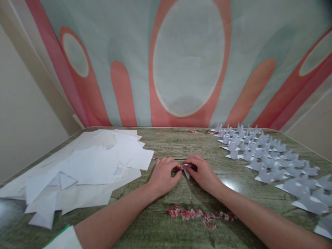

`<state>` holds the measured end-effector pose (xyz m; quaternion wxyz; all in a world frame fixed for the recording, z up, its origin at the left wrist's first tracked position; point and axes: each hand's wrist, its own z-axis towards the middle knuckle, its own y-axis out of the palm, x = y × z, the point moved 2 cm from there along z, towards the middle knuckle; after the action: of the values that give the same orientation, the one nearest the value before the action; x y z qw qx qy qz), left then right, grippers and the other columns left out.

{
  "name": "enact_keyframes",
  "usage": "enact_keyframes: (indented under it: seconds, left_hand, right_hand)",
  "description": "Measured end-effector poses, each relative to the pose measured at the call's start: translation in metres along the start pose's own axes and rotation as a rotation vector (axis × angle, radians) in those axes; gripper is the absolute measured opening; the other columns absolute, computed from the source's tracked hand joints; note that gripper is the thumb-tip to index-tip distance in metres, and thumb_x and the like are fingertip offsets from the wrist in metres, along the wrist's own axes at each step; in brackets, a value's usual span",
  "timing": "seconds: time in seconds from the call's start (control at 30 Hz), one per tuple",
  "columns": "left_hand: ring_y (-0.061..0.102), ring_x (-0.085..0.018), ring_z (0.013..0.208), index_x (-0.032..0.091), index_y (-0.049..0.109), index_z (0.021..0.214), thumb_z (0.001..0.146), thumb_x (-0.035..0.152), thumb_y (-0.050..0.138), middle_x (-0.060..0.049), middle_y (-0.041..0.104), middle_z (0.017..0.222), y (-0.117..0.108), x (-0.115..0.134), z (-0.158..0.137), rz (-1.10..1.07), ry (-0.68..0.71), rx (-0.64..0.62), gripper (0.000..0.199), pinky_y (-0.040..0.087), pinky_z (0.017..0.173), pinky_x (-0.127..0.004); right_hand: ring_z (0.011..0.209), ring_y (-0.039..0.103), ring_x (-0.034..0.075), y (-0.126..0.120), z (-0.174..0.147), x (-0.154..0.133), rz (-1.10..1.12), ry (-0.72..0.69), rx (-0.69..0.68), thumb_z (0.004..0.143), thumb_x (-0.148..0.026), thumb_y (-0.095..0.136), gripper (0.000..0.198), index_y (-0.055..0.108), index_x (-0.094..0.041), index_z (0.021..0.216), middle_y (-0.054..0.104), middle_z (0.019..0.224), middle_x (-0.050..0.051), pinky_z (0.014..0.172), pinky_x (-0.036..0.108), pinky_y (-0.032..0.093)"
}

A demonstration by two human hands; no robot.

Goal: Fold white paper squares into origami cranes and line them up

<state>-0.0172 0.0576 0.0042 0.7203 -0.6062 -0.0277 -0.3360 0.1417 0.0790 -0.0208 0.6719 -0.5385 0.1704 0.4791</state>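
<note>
A small folded piece of white paper [186, 172] is pinched between my two hands, just above the middle of the table. My left hand [165, 175] grips its left end with thumb and index finger. The thumb and fingers of my right hand [202, 172] close on its right side. One pointed flap hangs down between the hands; the rest of the paper is largely covered by my fingers.
On the left lies a spread pile of white paper sheets [98, 166], with loose folded scraps on it. Several rows of folded paper birds [267, 160] stand on the right. The wood-patterned table [160, 221] has printed pink flowers; a patterned backdrop [140, 86] rises behind it.
</note>
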Motion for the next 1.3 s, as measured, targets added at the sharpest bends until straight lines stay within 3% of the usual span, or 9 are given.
enact_keyframes:
  seconds: [0.57, 0.73, 0.97, 1.1, 1.3]
  left_hand:
    - [0.052, -0.018, 0.085, 0.021, 0.062, 0.078, 0.076, 0.021, 0.057, -0.001, 0.059, 0.083, 0.003, -0.013, 0.013, -0.072, 0.031, -0.012, 0.005, 0.038, 0.077, -0.029]
    - [0.053, -0.018, 0.083, 0.021, 0.064, 0.079, 0.076, 0.024, 0.059, -0.001, 0.061, 0.082, 0.004, -0.014, 0.015, -0.08, 0.036, -0.02, 0.006, 0.039, 0.076, -0.028]
    - [0.054, -0.017, 0.08, 0.02, 0.064, 0.076, 0.077, 0.03, 0.059, -0.001, 0.06, 0.079, -0.004, -0.016, 0.025, -0.098, 0.081, -0.081, 0.011, 0.039, 0.072, -0.025]
    - [0.055, -0.014, 0.073, 0.018, 0.064, 0.074, 0.074, 0.03, 0.063, 0.001, 0.06, 0.075, -0.001, -0.024, 0.04, -0.225, 0.162, -0.183, 0.011, 0.04, 0.069, -0.022]
    - [0.055, -0.014, 0.079, 0.016, 0.066, 0.085, 0.075, 0.032, 0.063, -0.001, 0.06, 0.081, 0.006, -0.035, 0.047, -0.417, 0.213, -0.191, 0.019, 0.04, 0.073, -0.022]
  right_hand:
    - [0.071, 0.053, 0.015, 0.001, 0.001, 0.001, -0.024, -0.003, -0.017, 0.075, -0.015, 0.055, 0.013, 0.064, -0.02, 0.083, 0.056, 0.08, 0.003, 0.066, 0.028, 0.044]
    - [0.067, 0.052, 0.014, 0.002, -0.001, 0.004, 0.008, 0.079, 0.039, 0.072, -0.016, 0.057, 0.022, 0.054, -0.019, 0.093, 0.055, 0.078, 0.001, 0.063, 0.028, 0.043]
    - [0.061, 0.049, 0.014, 0.002, -0.001, 0.006, -0.032, 0.126, 0.037, 0.072, -0.02, 0.057, 0.013, 0.046, -0.02, 0.078, 0.051, 0.068, -0.002, 0.055, 0.025, 0.039]
    - [0.062, 0.047, 0.014, -0.001, -0.001, 0.004, -0.101, 0.075, 0.032, 0.073, -0.02, 0.057, 0.012, 0.046, -0.02, 0.071, 0.05, 0.068, -0.001, 0.056, 0.025, 0.037]
    - [0.068, 0.05, 0.014, -0.006, -0.001, 0.001, -0.067, 0.026, -0.016, 0.075, -0.018, 0.058, 0.008, 0.051, -0.019, 0.07, 0.052, 0.074, 0.0, 0.062, 0.026, 0.04]
